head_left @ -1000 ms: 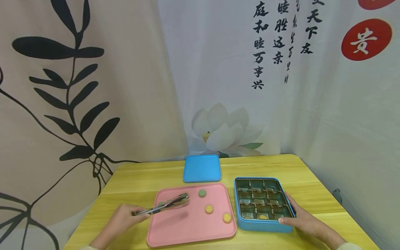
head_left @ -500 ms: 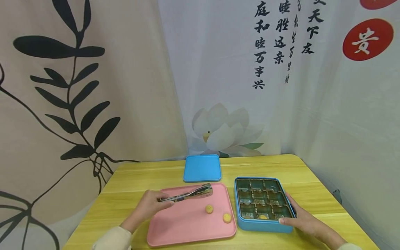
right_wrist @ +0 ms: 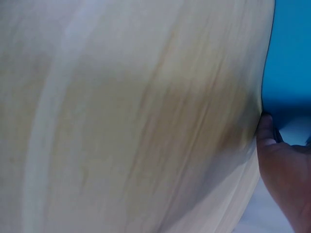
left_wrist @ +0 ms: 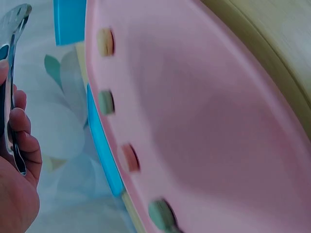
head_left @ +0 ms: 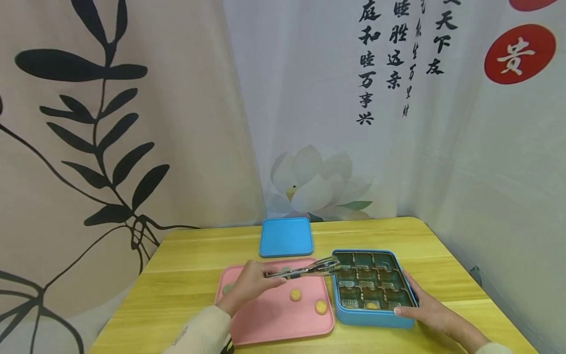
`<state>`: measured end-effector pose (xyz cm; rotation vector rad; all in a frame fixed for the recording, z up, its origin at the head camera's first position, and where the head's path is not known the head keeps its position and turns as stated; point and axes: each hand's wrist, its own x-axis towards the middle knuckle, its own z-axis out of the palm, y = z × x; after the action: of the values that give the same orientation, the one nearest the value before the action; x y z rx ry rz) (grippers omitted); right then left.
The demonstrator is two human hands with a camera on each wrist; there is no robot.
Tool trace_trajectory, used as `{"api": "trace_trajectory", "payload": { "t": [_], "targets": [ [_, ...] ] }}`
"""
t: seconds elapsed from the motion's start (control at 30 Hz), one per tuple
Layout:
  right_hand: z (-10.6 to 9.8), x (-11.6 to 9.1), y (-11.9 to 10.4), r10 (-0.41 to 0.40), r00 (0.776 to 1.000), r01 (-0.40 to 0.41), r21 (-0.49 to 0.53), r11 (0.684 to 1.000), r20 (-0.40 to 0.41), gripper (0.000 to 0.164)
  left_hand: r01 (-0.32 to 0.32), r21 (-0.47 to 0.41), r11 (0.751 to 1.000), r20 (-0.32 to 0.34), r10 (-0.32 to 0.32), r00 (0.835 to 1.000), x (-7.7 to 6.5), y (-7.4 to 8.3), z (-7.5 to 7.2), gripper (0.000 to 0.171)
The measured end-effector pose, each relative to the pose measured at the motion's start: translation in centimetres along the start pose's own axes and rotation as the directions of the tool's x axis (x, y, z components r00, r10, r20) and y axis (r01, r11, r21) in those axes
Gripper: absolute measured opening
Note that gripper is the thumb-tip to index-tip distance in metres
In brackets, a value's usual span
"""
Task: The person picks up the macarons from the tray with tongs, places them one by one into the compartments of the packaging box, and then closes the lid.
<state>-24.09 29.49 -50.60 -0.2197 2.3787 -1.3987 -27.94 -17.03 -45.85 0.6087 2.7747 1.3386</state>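
My left hand (head_left: 254,282) grips metal tongs (head_left: 309,269), whose tips reach over the left rim of a blue box (head_left: 376,318). Whether the tips hold anything is too small to tell. Behind that hand lies a pink tray (head_left: 274,329) with a front yellow macaron (head_left: 321,308), another yellow macaron (head_left: 295,294) and a green macaron (head_left: 227,289). A pink macaron (left_wrist: 129,158) also shows in the left wrist view. The box has a dark divided insert, with a yellow macaron (head_left: 371,306) in its front middle compartment. My right hand (head_left: 426,307) holds the box's front right corner.
A light blue lid (head_left: 286,238) lies flat behind the pink tray. Everything stands on a yellow wood-grain table (head_left: 199,255). A printed curtain (head_left: 199,123) hangs directly behind the table's back edge.
My left hand has carried the tongs rightward, from above the tray's left part to the box's left rim. The right hand and box have stayed in place.
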Motion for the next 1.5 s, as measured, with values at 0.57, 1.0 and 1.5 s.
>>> {"api": "trace_trajectory", "payload": {
  "t": [0.57,1.0,1.5],
  "targets": [
    [-0.2,-0.1,-0.1,0.01,1.0,-0.01,0.01,1.0,0.006,0.108,-0.053,-0.077,0.996,0.011,0.054,0.998,2.8,4.1,6.9,0.008],
    [-0.2,-0.1,0.2,0.032,0.999,-0.032,-0.009,0.999,0.002,0.107,-0.143,0.012,0.99,0.058,0.142,0.988,4.0,6.1,10.6,0.02],
    [-0.1,0.1,-0.1,0.022,1.0,-0.022,-0.034,0.999,-0.002,0.105,-0.179,0.098,0.979,0.086,0.171,0.982,4.4,6.6,11.3,0.027]
  ]
}}
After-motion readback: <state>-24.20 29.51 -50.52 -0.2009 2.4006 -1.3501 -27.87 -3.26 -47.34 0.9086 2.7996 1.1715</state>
